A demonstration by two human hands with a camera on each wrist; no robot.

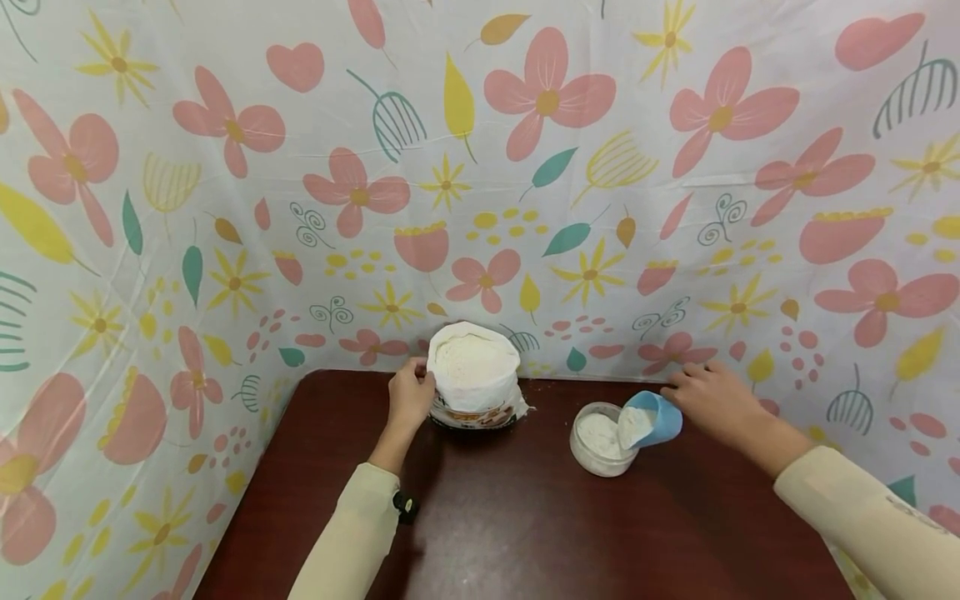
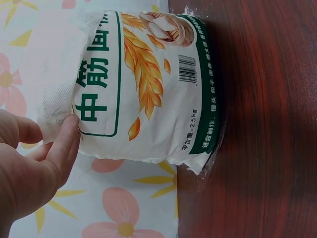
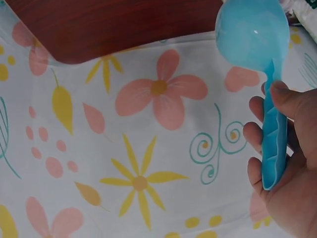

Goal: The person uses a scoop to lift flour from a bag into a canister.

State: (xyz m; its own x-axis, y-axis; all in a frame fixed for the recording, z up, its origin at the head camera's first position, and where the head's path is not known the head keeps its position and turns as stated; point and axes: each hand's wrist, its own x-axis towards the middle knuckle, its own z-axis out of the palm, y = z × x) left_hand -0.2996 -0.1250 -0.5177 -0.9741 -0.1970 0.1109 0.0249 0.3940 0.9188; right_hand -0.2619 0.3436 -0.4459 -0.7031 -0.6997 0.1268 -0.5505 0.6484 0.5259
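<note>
At the bag's left rim, my left hand (image 1: pixel 412 396) pinches the open edge of a white flour bag (image 1: pixel 476 392). In the left wrist view, thumb and fingers (image 2: pixel 62 148) meet at the bag's folded top, and a wheat picture and green lettering show on its side. My right hand (image 1: pixel 712 402) grips the handle of a blue scoop (image 1: pixel 666 419), its fingers wrapped round it in the right wrist view. Tilted left, the scoop holds white flour (image 1: pixel 634 426) at its mouth, over the right rim of a round clear container (image 1: pixel 602 468). Flour lies inside that container too.
Both the bag and the container stand on a dark red-brown table (image 1: pixel 510 533). Behind and to the left hangs a flowered cloth (image 1: pixel 480 192), close against the table's far edge. A little flour is scattered beside the bag.
</note>
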